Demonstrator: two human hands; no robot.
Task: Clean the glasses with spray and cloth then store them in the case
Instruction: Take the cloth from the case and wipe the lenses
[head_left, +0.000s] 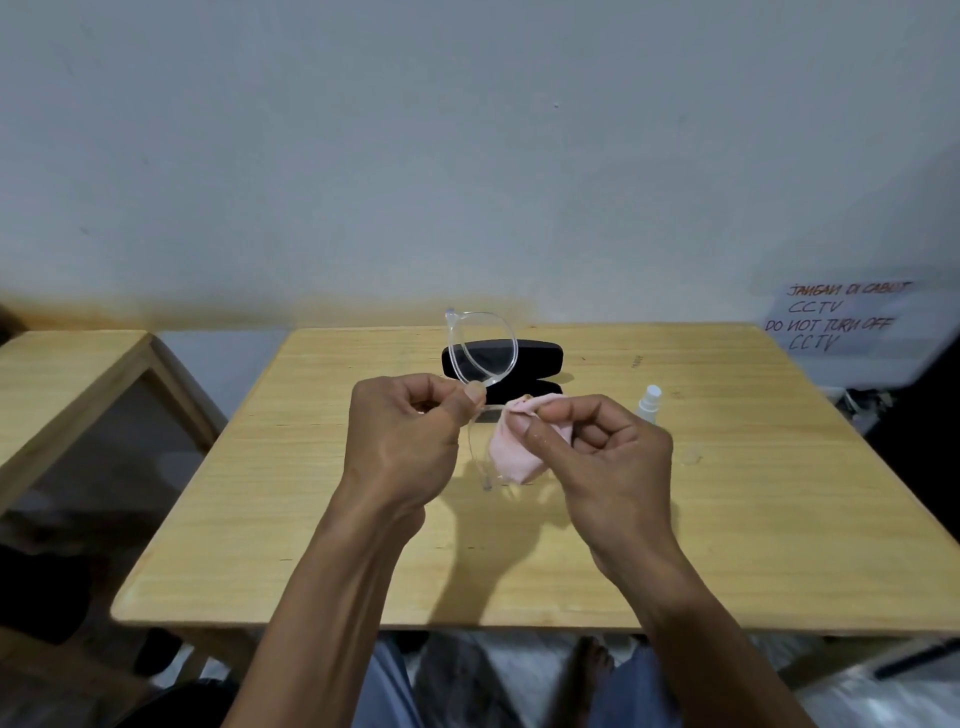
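Note:
My left hand (410, 441) pinches the clear-framed glasses (485, 348) near the bridge and holds them upright above the table. One lens rises above my fingers; the other lens is wrapped in the pink cloth (511, 452). My right hand (597, 447) pinches that cloth around the lower lens between thumb and fingers. Behind the hands, a black glasses case (535, 358) lies open on the wooden table (727, 519). A small white spray bottle (649, 402) stands just right of my right hand, partly hidden by it.
A second wooden table (67, 384) stands to the left, separated by a gap. A handwritten paper sign (836, 317) hangs on the wall at the right. My knees and the floor show below the table's front edge.

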